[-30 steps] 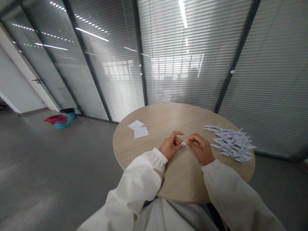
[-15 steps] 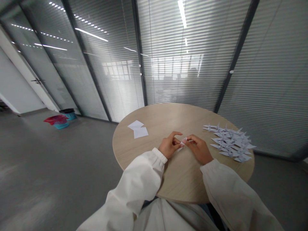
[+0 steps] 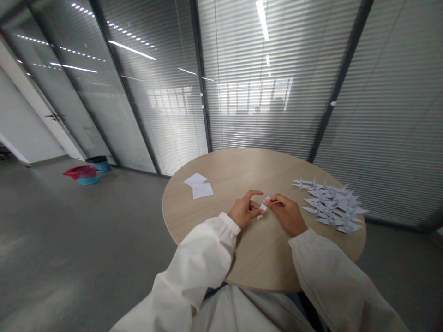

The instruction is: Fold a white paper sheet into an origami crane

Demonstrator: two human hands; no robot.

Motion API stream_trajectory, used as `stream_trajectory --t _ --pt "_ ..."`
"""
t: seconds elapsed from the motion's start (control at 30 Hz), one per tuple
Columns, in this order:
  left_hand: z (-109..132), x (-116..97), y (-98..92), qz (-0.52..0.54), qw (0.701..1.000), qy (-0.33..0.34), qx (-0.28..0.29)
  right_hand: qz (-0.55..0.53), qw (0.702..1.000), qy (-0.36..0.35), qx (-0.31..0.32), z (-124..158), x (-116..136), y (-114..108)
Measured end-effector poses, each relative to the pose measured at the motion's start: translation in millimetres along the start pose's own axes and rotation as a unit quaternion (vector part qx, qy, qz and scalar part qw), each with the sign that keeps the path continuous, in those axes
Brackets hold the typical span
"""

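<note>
Left hand: the left hand (image 3: 244, 211) lies above the near edge of the table, and its fingers (image 3: 254, 201) are curled, with the index finger lifted a little. The fingertips pinch the left side of the paper piece, as far as the view shows.

Right hand: the right hand (image 3: 285, 213) is just beside the left hand, and its fingers (image 3: 277, 199) are bent and grasp the right side of the same paper.

Paper in hands: the small folded white paper (image 3: 263, 206) is held between both hands, above the middle of the table and not touching it, I think. Its exact shape is too small to tell.

Table: a round light wood table (image 3: 221, 170) carries all the paper.

Loose paper: two square white paper sheets (image 3: 198, 186) lie overlapping near the far left edge, well apart from the hands.

Cranes: a pile of folded paper cranes (image 3: 332, 206) lies near the right edge, near the right hand but not touching it.

Sleeves: white sleeves (image 3: 200, 258) cover both arms.

Floor: a teal basket (image 3: 88, 180) with red cloth (image 3: 80, 171) stands by the glass wall with blinds (image 3: 263, 92).
</note>
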State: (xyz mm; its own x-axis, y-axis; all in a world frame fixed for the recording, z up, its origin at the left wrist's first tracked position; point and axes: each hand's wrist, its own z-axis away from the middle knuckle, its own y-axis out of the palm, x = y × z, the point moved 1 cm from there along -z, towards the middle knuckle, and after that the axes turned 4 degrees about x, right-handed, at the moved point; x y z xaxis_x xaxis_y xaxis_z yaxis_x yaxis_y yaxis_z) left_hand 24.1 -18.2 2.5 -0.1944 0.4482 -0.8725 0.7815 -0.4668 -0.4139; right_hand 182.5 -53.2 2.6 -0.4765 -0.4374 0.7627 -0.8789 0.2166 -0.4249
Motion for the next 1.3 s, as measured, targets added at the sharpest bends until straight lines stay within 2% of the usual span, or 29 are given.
stream_trajectory --t 0.17,0.33,0.57,0.77,0.87,1.07,1.3 --pt "0.1 -0.4 0.1 0.026 1.000 -0.001 -0.004 -0.014 0.999 -0.007 0.039 0.8 3.7 1.2" --pt "0.1 1.5 1.5 0.032 0.999 -0.002 0.014 0.043 0.998 -0.048 0.019 1.9 7.7 -0.3" --pt "0.7 3.3 2.6 0.029 0.999 -0.001 0.032 0.043 0.998 -0.050 -0.003 2.1 7.4 -0.6" --pt "1.1 5.0 3.0 0.041 0.999 0.014 0.024 0.014 0.999 -0.018 0.023 1.5 7.4 0.5" --pt "-0.1 5.0 2.5 0.046 0.999 0.008 0.016 0.013 0.999 -0.026 0.027 0.6 5.6 0.1" --pt "-2.4 0.6 2.3 0.110 0.994 -0.019 0.009 0.003 0.998 -0.045 0.042 -1.6 0.5 -0.2" --pt "-5.1 0.3 1.0 0.181 0.982 -0.052 0.003 -0.002 0.999 -0.026 0.029 0.2 1.6 -0.5"
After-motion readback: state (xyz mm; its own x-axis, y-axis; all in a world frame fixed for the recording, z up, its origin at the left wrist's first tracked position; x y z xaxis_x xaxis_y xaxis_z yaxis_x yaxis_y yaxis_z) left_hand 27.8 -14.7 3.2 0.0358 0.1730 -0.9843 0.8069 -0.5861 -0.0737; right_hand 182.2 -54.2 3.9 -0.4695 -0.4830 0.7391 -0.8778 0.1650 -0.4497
